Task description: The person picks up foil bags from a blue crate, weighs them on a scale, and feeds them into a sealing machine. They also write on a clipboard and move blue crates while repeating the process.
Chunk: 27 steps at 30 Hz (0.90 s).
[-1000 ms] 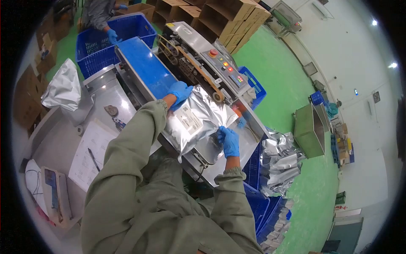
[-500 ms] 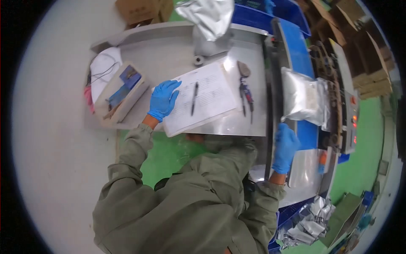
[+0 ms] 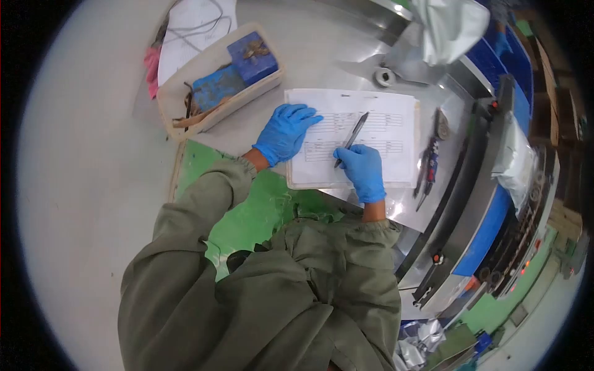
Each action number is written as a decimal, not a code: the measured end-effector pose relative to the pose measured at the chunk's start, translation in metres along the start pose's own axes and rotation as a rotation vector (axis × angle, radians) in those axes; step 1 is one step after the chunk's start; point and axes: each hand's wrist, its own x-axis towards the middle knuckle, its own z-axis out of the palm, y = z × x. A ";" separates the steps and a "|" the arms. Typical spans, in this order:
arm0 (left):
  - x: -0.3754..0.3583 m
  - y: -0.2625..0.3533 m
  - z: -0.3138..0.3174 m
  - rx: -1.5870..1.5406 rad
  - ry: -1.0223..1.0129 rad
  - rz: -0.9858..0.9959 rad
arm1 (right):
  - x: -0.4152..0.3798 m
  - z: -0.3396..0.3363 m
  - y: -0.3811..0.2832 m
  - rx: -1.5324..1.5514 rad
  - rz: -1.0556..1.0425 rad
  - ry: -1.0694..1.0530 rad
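Note:
A printed form sheet (image 3: 383,133) lies on the steel table (image 3: 322,55). My left hand (image 3: 286,133), in a blue glove, rests flat on the sheet's left edge with fingers spread. My right hand (image 3: 362,170), also gloved, grips a dark pen (image 3: 352,137) whose tip touches the paper near the sheet's middle. Both sleeves are olive green.
A beige tray (image 3: 216,89) with blue items sits at the upper left. A roll of tape (image 3: 384,76) and a silver foil bag (image 3: 451,25) lie beyond the sheet. Scissors and pens (image 3: 430,164) lie right of it. The blue conveyor (image 3: 495,216) carries a foil pouch (image 3: 513,164).
My right hand left the conveyor side and picked the pen up off the sheet. My view swung left onto the paperwork. The left hand stayed on the sheet's edge.

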 end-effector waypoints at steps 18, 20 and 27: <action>0.003 -0.003 0.005 0.006 -0.044 -0.041 | 0.001 0.053 0.042 0.072 -0.524 0.214; 0.003 -0.003 0.005 0.006 -0.035 -0.037 | 0.001 0.054 0.041 0.108 -0.516 0.208; 0.003 -0.003 0.005 0.000 -0.045 -0.041 | -0.005 0.053 0.026 0.082 -0.500 0.203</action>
